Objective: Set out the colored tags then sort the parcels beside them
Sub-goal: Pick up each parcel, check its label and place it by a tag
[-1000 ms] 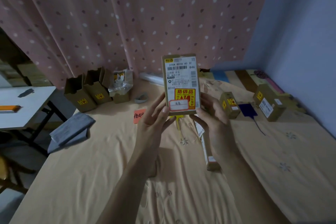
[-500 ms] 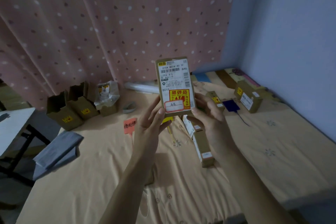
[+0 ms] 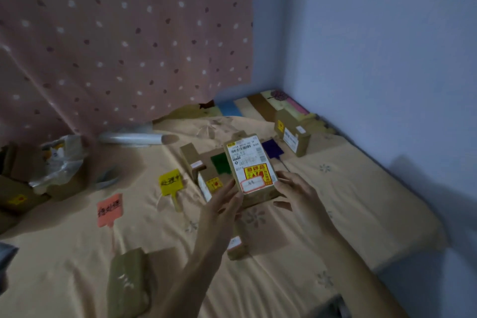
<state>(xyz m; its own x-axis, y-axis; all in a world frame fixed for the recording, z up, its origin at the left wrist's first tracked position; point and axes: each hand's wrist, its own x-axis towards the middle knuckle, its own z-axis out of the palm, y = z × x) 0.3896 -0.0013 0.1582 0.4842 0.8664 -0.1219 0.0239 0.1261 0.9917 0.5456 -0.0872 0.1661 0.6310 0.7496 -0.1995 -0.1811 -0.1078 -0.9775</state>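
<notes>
both hands (image 3: 260, 196) grip the parcel (image 3: 249, 168), label up, long axis pointing away

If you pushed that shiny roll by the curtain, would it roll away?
Probably: the shiny roll looks round and lies on its side. The soft bedsheet would likely slow it. It seems to be plastic film, so perhaps slippery.

Labeled brown parcel (image 3: 251, 170) above green tag (image 3: 220, 163)

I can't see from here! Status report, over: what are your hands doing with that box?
Left hand and right hand both gripping the labelled parcel, held above the bed. Green tag partly hidden behind it. Nothing blocking.
</notes>
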